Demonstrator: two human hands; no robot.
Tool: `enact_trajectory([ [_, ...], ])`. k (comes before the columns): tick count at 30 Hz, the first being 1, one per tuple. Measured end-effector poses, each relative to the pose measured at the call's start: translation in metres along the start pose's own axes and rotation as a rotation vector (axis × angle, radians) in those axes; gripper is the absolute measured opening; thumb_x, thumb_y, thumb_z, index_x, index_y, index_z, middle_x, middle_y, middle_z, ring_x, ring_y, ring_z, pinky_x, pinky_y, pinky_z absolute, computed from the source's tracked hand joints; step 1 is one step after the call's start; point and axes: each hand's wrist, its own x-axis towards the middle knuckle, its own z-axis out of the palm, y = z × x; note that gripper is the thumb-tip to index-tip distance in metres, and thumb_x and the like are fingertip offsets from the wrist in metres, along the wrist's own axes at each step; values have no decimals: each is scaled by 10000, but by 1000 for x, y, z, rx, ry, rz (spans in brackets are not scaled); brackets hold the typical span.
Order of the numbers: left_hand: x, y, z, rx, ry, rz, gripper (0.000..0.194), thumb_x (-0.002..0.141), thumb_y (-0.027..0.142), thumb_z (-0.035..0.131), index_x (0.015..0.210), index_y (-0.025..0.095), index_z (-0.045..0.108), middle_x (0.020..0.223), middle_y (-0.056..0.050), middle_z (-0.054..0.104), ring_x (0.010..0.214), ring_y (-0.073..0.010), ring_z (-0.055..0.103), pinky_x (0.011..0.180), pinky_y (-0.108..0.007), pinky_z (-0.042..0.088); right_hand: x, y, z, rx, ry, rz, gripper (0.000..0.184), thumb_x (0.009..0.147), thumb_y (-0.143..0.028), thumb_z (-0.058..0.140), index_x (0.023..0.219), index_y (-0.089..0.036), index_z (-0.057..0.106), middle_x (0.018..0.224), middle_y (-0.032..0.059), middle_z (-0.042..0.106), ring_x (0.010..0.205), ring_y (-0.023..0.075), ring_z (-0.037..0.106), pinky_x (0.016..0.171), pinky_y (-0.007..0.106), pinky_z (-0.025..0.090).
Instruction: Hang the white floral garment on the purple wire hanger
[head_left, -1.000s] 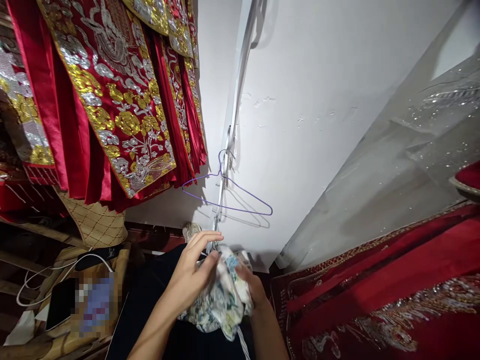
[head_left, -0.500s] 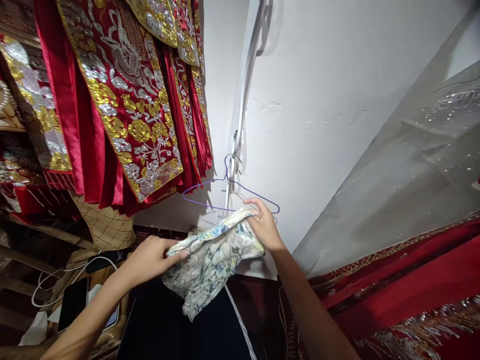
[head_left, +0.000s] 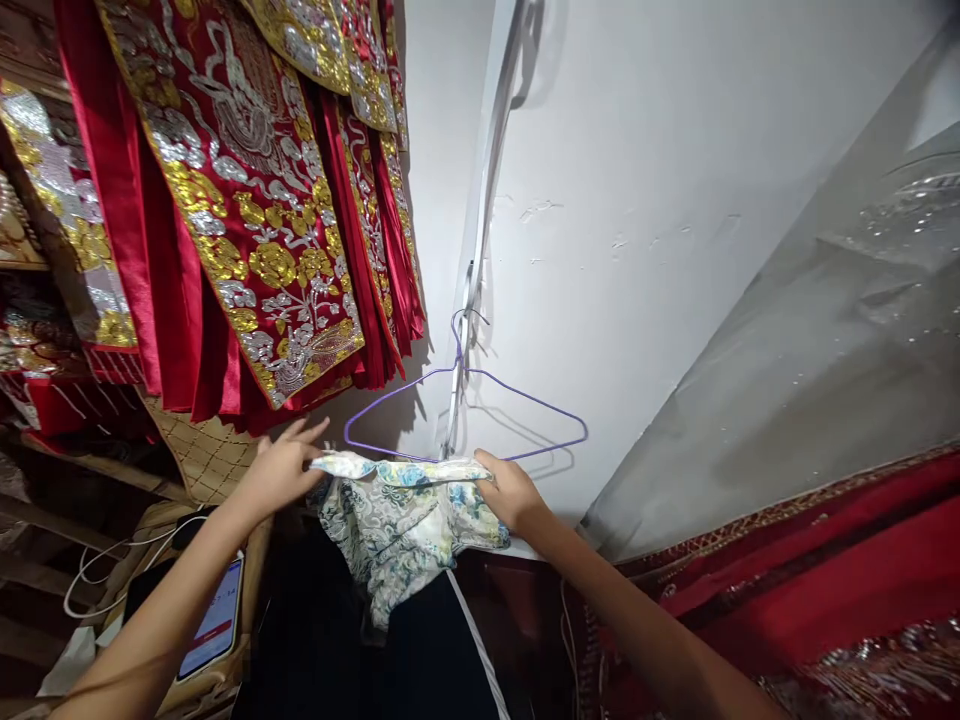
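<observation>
A white, blue and yellow floral garment [head_left: 409,520] with a band along its top edge is stretched between my hands. My left hand [head_left: 279,468] pinches the band's left end between thumb and finger, its other fingers spread. At the right end, my right hand [head_left: 511,490] grips the band, thumb on top. Just behind and above the band hangs a purple clothes hanger [head_left: 525,388], hooked on a white strip [head_left: 472,240] that runs down the wall. Part of its bottom bar lies close to the cloth; whether they touch I cannot tell.
Red robes [head_left: 262,230] with gold and silver embroidery hang at upper left. A lit phone [head_left: 214,620] and a white cable [head_left: 82,560] lie on a wooden seat at lower left. Clear plastic sheeting [head_left: 810,400] and red cloth [head_left: 862,580] fill the right.
The garment has gone from slanted to level, its band pulled straighter. My left hand has moved left and slightly up, my right hand down. The hanger looks larger and more squarely turned.
</observation>
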Motion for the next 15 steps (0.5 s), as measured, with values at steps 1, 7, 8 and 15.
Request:
enact_trajectory([
  [1, 3, 2, -9, 5, 33, -8, 321, 844, 329, 475, 944, 280, 776, 1502, -36, 510, 1419, -377, 388, 1088, -546, 344, -2, -1, -5, -45, 1, 15, 69, 773, -187, 483, 729, -224, 443, 597, -45, 463, 595, 143, 414, 581, 247, 259],
  [7, 6, 25, -30, -129, 154, -212, 433, 911, 306, 375, 1200, 259, 693, 1065, -91, 761, 1027, -327, 687, 836, -339, 484, -11, -8, -7, 29, -26, -25, 148, 829, -259, 477, 711, -221, 398, 633, -41, 472, 630, 139, 441, 607, 234, 295],
  [8, 8, 30, -29, -173, 181, -206, 439, 916, 310, 379, 1235, 265, 677, 1110, -82, 752, 1053, -320, 679, 854, -333, 482, -14, -10, -2, 41, -17, -31, 140, 818, -245, 478, 711, -221, 392, 633, -42, 466, 631, 139, 437, 610, 234, 299],
  [15, 52, 87, -33, -478, 330, 188, 429, 930, 307, 421, 1297, 210, 621, 1263, -32, 687, 1091, -219, 650, 989, -290, 460, -24, -31, 23, 55, 16, -89, 138, 722, -128, 431, 790, -233, 489, 636, -27, 455, 613, 150, 391, 608, 250, 302],
])
